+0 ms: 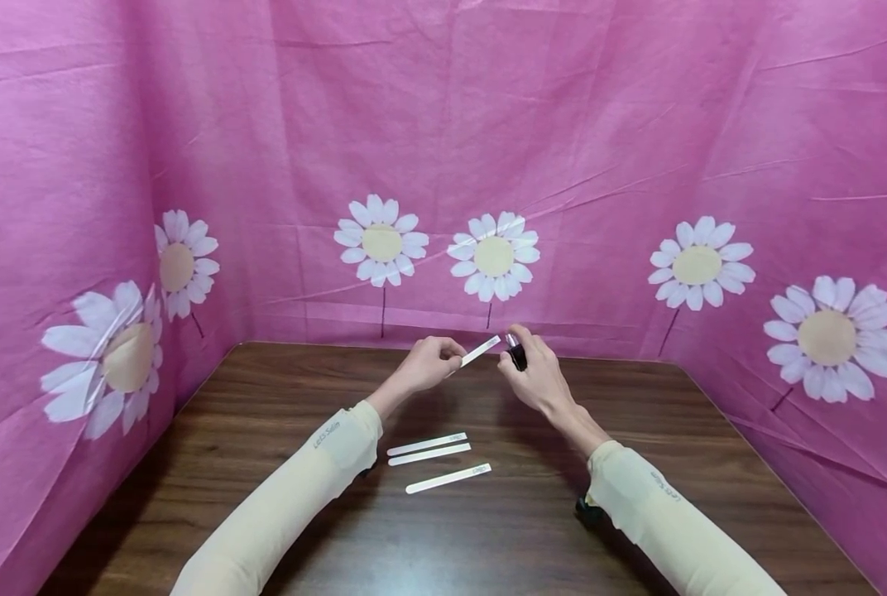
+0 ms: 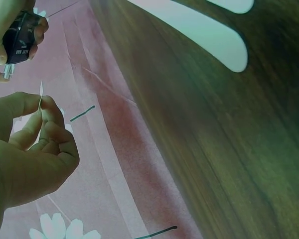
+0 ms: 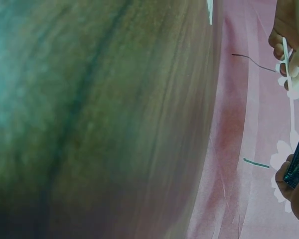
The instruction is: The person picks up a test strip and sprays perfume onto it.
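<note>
My left hand [image 1: 430,364] pinches a white paper test strip [image 1: 481,351] with small print near its far end. The strip points up and right, toward the other hand. In the left wrist view the strip [image 2: 41,89] shows edge-on between thumb and fingers. A small black perfume spray bottle [image 1: 517,357] is gripped by my right hand [image 1: 544,381]. Its dark body carries pale lettering in the left wrist view, where the nozzle [image 2: 9,71] shows too. The bottle's top is close to the strip's printed end, with a narrow gap between them.
Three more white strips, the back one [image 1: 427,444], the middle one [image 1: 430,454] and the front one [image 1: 448,478], lie on the brown wooden table [image 1: 324,530]. A pink curtain [image 1: 548,116] with daisies surrounds the table's back and sides.
</note>
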`<state>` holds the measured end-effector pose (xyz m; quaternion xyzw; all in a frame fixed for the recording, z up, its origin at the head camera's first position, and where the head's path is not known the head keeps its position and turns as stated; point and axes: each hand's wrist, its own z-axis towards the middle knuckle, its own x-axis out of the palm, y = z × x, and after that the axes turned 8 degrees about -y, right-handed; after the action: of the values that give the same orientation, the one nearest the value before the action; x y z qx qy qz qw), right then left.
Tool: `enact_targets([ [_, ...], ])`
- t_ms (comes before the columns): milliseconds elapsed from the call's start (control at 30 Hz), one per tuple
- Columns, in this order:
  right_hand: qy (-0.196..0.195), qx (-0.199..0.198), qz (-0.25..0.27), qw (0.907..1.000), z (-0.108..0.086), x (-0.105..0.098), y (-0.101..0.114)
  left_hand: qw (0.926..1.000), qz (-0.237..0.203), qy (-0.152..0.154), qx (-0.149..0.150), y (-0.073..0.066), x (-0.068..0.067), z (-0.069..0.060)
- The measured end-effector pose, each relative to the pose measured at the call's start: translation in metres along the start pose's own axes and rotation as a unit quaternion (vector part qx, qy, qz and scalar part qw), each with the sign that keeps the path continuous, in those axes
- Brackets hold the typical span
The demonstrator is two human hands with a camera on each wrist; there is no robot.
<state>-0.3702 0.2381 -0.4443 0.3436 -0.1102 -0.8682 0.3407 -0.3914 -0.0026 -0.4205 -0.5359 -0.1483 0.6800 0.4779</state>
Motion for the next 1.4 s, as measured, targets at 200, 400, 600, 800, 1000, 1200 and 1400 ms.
enact_targets([
  [200,-0.003,-0.003,0.005,1.0000,-0.002,0.004,0.000,1.0000,0.000,0.002,-0.001,0.001,0.000,-0.002],
  [400,0.009,0.008,0.006,0.9999,-0.004,0.007,0.000,1.0000,-0.001,0.006,-0.004,0.002,0.002,-0.003],
  [600,0.008,0.022,0.009,0.9997,-0.005,0.006,0.000,0.9999,-0.003,0.008,0.007,-0.003,0.004,-0.004],
  [800,0.008,0.026,0.010,0.9996,-0.005,0.007,0.000,0.9998,0.006,0.003,0.020,-0.010,0.002,-0.007],
  [1000,-0.001,0.029,0.013,0.9995,-0.005,0.007,0.001,0.9996,0.016,0.001,0.024,-0.013,0.000,-0.006],
  [1200,-0.004,0.031,0.011,0.9995,-0.007,0.004,0.001,0.9996,0.015,0.001,0.022,-0.013,-0.003,-0.006],
  [1400,-0.014,0.041,0.008,0.9990,-0.012,-0.004,0.001,0.9994,0.027,0.005,0.020,-0.006,-0.005,-0.002],
])
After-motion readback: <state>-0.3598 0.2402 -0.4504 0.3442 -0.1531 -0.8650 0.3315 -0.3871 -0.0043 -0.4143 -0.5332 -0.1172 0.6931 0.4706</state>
